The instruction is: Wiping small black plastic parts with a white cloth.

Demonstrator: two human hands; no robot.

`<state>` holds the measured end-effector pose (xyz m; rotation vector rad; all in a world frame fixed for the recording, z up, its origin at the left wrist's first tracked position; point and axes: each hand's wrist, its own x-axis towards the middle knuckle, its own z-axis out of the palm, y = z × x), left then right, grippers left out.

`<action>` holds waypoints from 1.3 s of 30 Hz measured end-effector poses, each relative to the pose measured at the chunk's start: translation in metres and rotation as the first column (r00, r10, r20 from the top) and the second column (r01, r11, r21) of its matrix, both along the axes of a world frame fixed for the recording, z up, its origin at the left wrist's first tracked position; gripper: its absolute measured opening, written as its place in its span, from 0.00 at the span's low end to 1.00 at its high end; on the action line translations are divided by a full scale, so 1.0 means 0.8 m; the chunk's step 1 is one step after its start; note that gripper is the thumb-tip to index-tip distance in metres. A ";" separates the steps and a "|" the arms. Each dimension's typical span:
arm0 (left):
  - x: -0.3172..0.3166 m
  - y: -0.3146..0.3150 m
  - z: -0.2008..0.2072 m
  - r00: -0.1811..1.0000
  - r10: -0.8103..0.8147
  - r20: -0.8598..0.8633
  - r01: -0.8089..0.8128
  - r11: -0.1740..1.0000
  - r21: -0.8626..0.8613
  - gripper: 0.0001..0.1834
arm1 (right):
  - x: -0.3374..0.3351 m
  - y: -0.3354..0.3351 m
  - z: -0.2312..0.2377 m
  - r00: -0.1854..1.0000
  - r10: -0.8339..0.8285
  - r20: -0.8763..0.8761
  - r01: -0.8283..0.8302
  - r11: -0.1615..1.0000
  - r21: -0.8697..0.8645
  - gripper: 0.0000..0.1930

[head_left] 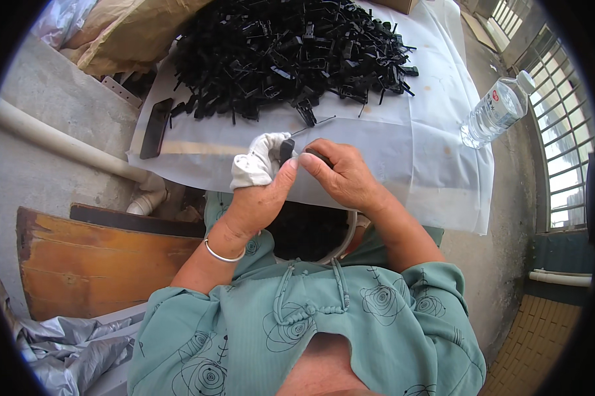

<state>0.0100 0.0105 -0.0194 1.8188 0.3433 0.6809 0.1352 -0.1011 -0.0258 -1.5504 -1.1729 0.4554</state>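
Observation:
My left hand (263,178), its fingers covered by a white cloth glove (250,170), pinches a small black plastic part (286,151) with a thin stem pointing up and away. Close against it, my right hand (345,178) is closed round a dark object (320,157), mostly hidden in the fingers, so its kind cannot be made out. The two thumbs nearly meet at the part. Just beyond my hands, a large heap of similar black plastic parts (284,63) covers the far side of the table.
White plastic sheeting (436,152) covers the table. A phone (156,129) lies at its left edge, and a clear water bottle (492,112) stands at the right. Below the near edge, between my knees, a white-rimmed bucket (350,232) holds dark contents. Wooden boards (99,264) lean at left.

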 end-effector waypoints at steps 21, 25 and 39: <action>0.003 -0.003 0.006 0.983 -0.144 -0.112 0.141 0.989 -0.035 0.13 | 0.002 0.004 -0.006 0.987 0.118 0.107 -0.132 0.983 0.131 0.10; 0.003 -0.012 -0.001 0.993 -0.038 -0.110 0.063 0.970 0.234 0.12 | -0.005 0.010 -0.007 0.984 0.146 0.100 -0.148 0.989 0.010 0.11; -0.016 0.018 0.018 0.956 0.120 -0.267 0.136 0.626 0.768 0.17 | 0.054 0.026 -0.022 0.654 -0.272 0.706 0.533 0.828 -0.175 0.05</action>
